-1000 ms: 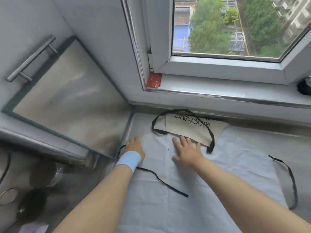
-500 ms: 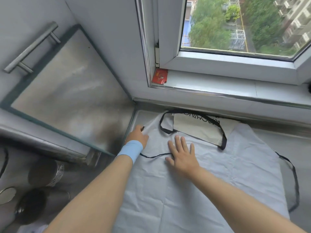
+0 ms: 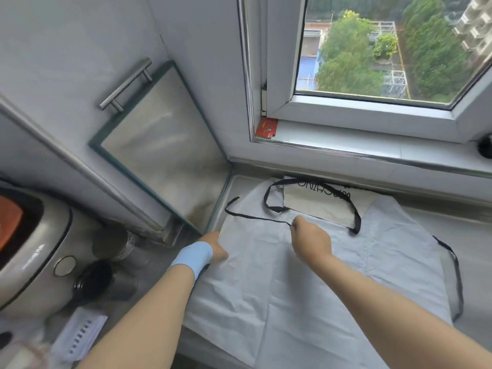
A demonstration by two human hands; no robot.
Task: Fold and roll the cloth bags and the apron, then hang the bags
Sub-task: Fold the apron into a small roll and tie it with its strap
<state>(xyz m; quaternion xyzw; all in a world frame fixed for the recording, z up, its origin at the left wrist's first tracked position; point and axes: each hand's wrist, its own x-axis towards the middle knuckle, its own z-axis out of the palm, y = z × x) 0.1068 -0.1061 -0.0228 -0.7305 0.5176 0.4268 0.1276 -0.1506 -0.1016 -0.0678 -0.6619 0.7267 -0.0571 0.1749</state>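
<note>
While right hand (image 3: 310,239) pinches the black tie (image 3: 255,215), seemingly to lay it onto the apron (image 3: 306,294) before folding, left hand (image 3: 214,247) steadies the apron's edge, its finger curl hidden.

Was a home kitchen: steel counter (image 3: 452,222) under the grip of the right hand (image 3: 311,241), silver cooker (image 3: 29,251) and jars (image 3: 93,278) off to its left, window (image 3: 372,113) beyond it overlooked trees (image 3: 346,62) and apartment blocks (image 3: 476,22).

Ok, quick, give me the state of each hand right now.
Left hand: curled at the apron's left edge; a grip cannot be told.
Right hand: pinching the apron's black strap.
</note>
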